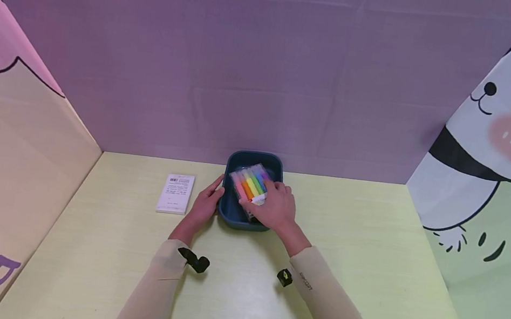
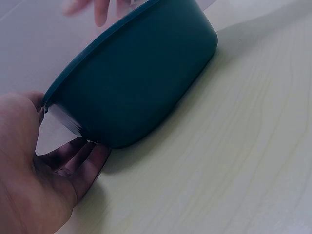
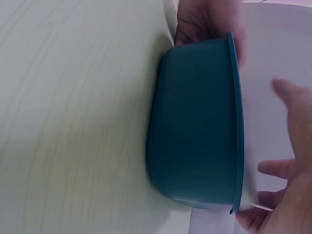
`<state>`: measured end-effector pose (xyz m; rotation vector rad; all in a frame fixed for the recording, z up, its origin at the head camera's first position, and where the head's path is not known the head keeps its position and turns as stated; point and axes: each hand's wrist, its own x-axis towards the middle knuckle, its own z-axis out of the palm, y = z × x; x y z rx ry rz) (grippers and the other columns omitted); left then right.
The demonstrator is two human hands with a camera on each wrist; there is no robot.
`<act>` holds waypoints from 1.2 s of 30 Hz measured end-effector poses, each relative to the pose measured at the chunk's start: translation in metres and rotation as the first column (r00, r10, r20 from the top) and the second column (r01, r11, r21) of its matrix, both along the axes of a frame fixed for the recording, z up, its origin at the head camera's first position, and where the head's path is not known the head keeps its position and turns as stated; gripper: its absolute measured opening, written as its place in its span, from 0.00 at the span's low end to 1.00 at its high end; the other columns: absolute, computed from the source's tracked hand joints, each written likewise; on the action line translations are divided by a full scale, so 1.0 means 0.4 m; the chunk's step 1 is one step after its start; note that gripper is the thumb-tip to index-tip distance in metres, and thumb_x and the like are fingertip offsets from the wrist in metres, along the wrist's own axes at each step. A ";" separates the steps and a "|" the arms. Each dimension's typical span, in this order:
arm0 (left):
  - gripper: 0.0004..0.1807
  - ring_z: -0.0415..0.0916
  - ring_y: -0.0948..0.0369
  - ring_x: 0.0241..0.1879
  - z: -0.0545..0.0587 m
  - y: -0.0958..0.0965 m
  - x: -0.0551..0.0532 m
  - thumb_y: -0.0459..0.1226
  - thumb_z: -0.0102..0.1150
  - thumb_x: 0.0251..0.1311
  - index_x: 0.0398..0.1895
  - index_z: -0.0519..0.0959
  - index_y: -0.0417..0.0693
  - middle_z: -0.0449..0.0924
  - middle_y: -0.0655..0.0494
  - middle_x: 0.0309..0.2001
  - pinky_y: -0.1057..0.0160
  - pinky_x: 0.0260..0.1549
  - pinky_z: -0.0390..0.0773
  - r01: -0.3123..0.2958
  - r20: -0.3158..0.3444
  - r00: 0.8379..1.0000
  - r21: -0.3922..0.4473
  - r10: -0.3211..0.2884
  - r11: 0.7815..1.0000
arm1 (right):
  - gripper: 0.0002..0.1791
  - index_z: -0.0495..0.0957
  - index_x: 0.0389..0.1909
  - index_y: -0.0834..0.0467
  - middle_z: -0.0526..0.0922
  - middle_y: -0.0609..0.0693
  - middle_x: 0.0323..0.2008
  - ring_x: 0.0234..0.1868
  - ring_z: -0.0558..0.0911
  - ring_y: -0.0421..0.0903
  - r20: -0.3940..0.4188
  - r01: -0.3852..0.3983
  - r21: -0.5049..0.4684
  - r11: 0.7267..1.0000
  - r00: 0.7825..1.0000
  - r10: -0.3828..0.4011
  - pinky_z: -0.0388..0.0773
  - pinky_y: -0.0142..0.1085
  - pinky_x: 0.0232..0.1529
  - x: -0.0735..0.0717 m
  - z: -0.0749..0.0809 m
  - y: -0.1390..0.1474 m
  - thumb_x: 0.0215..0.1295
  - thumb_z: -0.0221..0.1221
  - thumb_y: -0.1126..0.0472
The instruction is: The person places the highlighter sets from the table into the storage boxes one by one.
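A dark blue-green plastic bin, rectangular with rounded corners, stands upright on the pale wood-grain counter, close to its far edge and about midway between the two far corners. A clear flat pack of rainbow-coloured markers is inside the bin's rim, slanted across it, with its marker ends toward the far edge.

As far along as can be judged, the pack is within the bin but does not lie square, and the right hand has not parted from it. Whether the pack is going in or coming out, this moment alone does not show. The right grip looks spread, thumb apart from the fingers, over the pack's near right part; the right wrist view blurs the fingertips, so how firmly they touch cannot be told.

The left hand has its grip clamped on the bin's left side, thumb by the rim and fingers bent low against the wall, which seems to keep the bin steady.

Apart from this, a white rectangular packet with printed text and a barcode lies flat left of the bin, toward the counter's far left corner, touched by neither hand.
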<state>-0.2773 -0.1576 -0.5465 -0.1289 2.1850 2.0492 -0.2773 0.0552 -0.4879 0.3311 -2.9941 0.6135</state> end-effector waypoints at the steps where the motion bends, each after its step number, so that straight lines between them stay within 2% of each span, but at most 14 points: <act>1: 0.27 0.74 0.55 0.40 0.001 0.001 0.001 0.47 0.45 0.74 0.74 0.58 0.71 0.60 0.50 0.71 0.67 0.29 0.74 -0.002 -0.002 1.000 -0.005 0.002 1.000 | 0.47 0.68 0.66 0.54 0.71 0.59 0.60 0.55 0.69 0.56 -0.002 0.000 -0.016 1.000 1.000 0.000 0.71 0.48 0.53 -0.001 0.000 0.001 0.53 0.56 0.26; 6: 0.27 0.74 0.54 0.40 0.001 0.002 0.001 0.48 0.45 0.74 0.74 0.58 0.72 0.60 0.50 0.71 0.67 0.29 0.73 -0.013 0.005 1.000 -0.004 0.013 1.000 | 0.38 0.72 0.64 0.57 0.69 0.59 0.64 0.62 0.67 0.57 0.001 0.032 -0.074 0.997 0.999 -0.032 0.68 0.49 0.59 -0.004 -0.002 0.009 0.65 0.51 0.32; 9: 0.27 0.74 0.54 0.41 -0.001 0.000 0.000 0.49 0.45 0.74 0.74 0.58 0.73 0.60 0.50 0.71 0.67 0.30 0.74 -0.011 0.010 1.000 0.003 0.011 1.000 | 0.33 0.73 0.61 0.58 0.70 0.59 0.63 0.61 0.67 0.57 0.010 0.055 -0.093 0.994 0.998 -0.054 0.69 0.48 0.59 -0.004 -0.004 0.013 0.68 0.51 0.38; 13: 0.27 0.74 0.54 0.40 -0.002 0.000 0.000 0.50 0.45 0.74 0.74 0.58 0.73 0.60 0.49 0.71 0.67 0.30 0.73 -0.007 0.005 1.000 0.003 0.007 1.000 | 0.30 0.73 0.61 0.59 0.69 0.60 0.63 0.61 0.67 0.56 0.021 0.080 -0.113 0.990 0.997 -0.078 0.71 0.49 0.57 -0.003 -0.011 0.018 0.68 0.54 0.42; 18: 0.27 0.73 0.56 0.38 0.000 0.002 0.001 0.49 0.45 0.74 0.74 0.58 0.72 0.61 0.50 0.70 0.67 0.29 0.72 -0.008 -0.005 1.000 0.004 0.008 1.000 | 0.28 0.73 0.61 0.59 0.70 0.60 0.62 0.60 0.69 0.57 -0.007 0.100 -0.132 0.986 0.995 -0.102 0.72 0.49 0.56 -0.001 -0.020 0.025 0.66 0.57 0.46; 22: 0.27 0.74 0.57 0.36 -0.001 0.002 0.001 0.49 0.45 0.74 0.74 0.58 0.71 0.62 0.50 0.69 0.67 0.28 0.72 -0.010 -0.004 1.000 0.008 0.010 1.000 | 0.27 0.73 0.60 0.59 0.72 0.61 0.60 0.58 0.71 0.58 -0.040 0.100 -0.167 0.981 0.993 -0.108 0.71 0.50 0.56 0.001 -0.024 0.033 0.65 0.58 0.49; 29: 0.27 0.74 0.57 0.36 -0.002 0.001 0.001 0.49 0.44 0.74 0.74 0.58 0.71 0.61 0.49 0.70 0.67 0.29 0.72 -0.007 -0.001 1.000 0.012 0.007 1.000 | 0.26 0.73 0.62 0.56 0.71 0.60 0.61 0.58 0.72 0.58 -0.032 0.114 -0.244 0.963 0.992 -0.126 0.71 0.51 0.56 -0.003 -0.041 0.045 0.66 0.59 0.51; 36: 0.28 0.71 0.60 0.29 -0.004 0.002 0.006 0.51 0.47 0.72 0.74 0.59 0.68 0.64 0.44 0.67 0.67 0.27 0.70 -0.012 -0.056 0.998 0.010 0.012 1.000 | 0.25 0.73 0.62 0.56 0.71 0.59 0.61 0.59 0.72 0.57 -0.026 0.109 -0.324 0.940 0.992 -0.124 0.70 0.50 0.58 -0.008 -0.062 0.059 0.67 0.58 0.53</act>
